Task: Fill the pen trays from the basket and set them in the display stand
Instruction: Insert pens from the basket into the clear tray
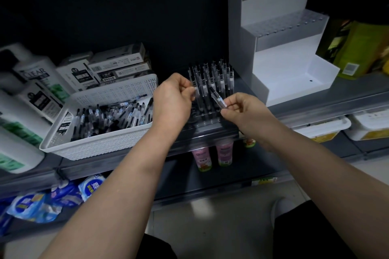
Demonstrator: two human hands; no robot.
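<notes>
The person is kneeling at a dark shelf, and both hands are working over the pen tray, which is sitting at the shelf's front edge about midway along it. The tray is a dark block holding rows of black-capped pens standing upright. Its rear rows are looking full, while open sockets are showing along the near left side.

The left hand is hovering at the tray's left side with its fingers curled in. The thumb and forefinger are pinching an upright pen in the leftmost row, though the exact contact is too blurred to tell.

The right hand is hanging over the tray's front right corner, with fingers curled narrowly. Its fingertips are gripping the lower end of a clear-barrelled pen, which is tilting up and to the left with its black end leaning towards the standing rows.

The white perforated basket is resting just left of the tray, overhanging the shelf's front edge a little. A loose heap of pens is lying in it.

The white stepped display stand is standing towards the right end of the shelf, just beside the tray, with its lowest step showing bare.

Boxes of pens are stacking up behind the basket against the back of the shelf, and white shampoo bottles are crowding the left end. A green package is leaning beyond the stand. Pink bottles are standing on the shelf below.
</notes>
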